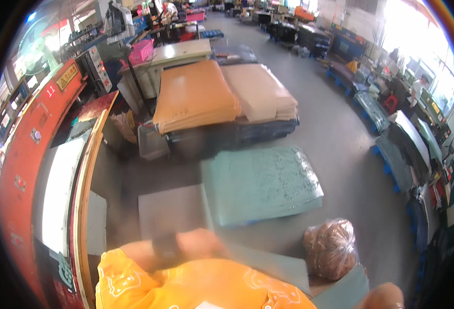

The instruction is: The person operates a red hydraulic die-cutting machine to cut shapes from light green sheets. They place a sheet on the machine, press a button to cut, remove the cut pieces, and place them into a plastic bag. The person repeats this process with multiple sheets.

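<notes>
My left hand (202, 243), with a dark watch (168, 248) at the wrist, reaches across the front of my yellow shirt. Motion smears its fingers, so their grip is unclear. Right beside it lies a grey-green sheet (276, 265). Another green sheet piece (344, 290) slants near the lower edge, close to a rounded bare part of my right hand or arm (385, 297); its fingers cannot be made out. Ahead is a thick stack of green sheets (263, 183), shiny along its right side. A pale grey sheet (171, 210) adjoins it on the left.
A red-orange press machine (28, 170) with a wood-edged bed (90, 190) stands left. Brown sheets (198, 95) and beige sheets (258, 90) are stacked beyond. A clear plastic bag of brown material (332, 250) sits at right. Blue pallets with goods line the right aisle.
</notes>
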Action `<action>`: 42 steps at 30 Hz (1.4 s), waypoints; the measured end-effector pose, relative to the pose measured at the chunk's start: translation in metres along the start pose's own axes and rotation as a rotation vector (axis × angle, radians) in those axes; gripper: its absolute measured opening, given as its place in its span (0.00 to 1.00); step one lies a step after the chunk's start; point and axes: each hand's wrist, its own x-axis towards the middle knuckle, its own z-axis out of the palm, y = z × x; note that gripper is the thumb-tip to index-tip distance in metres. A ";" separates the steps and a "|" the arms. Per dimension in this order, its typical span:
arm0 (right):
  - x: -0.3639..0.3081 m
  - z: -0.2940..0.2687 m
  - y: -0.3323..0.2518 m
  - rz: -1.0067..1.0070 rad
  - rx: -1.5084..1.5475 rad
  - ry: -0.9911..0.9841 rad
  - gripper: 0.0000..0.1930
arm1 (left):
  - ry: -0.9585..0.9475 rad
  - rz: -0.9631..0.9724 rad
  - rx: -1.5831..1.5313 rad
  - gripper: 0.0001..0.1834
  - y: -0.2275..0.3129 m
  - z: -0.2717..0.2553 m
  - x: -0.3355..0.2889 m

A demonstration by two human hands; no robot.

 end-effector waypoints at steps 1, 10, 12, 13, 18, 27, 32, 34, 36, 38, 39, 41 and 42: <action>0.004 0.006 0.002 0.018 0.003 0.012 0.21 | -0.006 0.071 0.000 0.20 0.001 0.001 0.002; -0.008 0.073 -0.036 0.217 0.520 -0.251 0.18 | -0.304 0.399 0.141 0.20 -0.004 -0.025 0.047; 0.006 0.091 -0.050 0.304 0.451 -0.201 0.13 | -0.003 0.686 0.121 0.12 0.016 -0.050 0.054; 0.010 0.099 -0.052 0.326 0.281 0.009 0.10 | -0.360 0.238 -0.486 0.15 0.031 -0.052 0.076; 0.055 0.151 -0.044 0.239 0.150 0.142 0.09 | -0.484 0.536 0.032 0.16 0.065 -0.059 0.145; 0.059 0.182 -0.040 0.481 0.201 0.097 0.12 | -0.692 0.801 0.215 0.17 0.084 -0.030 0.188; 0.076 0.187 -0.034 0.459 0.210 0.077 0.14 | -0.708 0.821 0.242 0.17 0.082 -0.033 0.189; 0.082 0.189 -0.033 0.441 0.217 0.083 0.14 | -0.710 0.812 0.255 0.17 0.076 -0.034 0.191; 0.086 0.190 -0.032 0.420 0.222 0.082 0.15 | -0.708 0.795 0.261 0.17 0.071 -0.035 0.192; 0.087 0.189 -0.031 0.406 0.225 0.071 0.16 | -0.701 0.780 0.271 0.18 0.071 -0.037 0.192; 0.086 0.188 -0.030 0.406 0.226 0.065 0.16 | -0.697 0.772 0.275 0.18 0.071 -0.039 0.192; 0.084 0.186 -0.029 0.413 0.232 0.060 0.17 | -0.695 0.757 0.292 0.18 0.075 -0.042 0.191; 0.083 0.186 -0.028 0.418 0.237 0.058 0.17 | -0.696 0.749 0.302 0.18 0.076 -0.044 0.191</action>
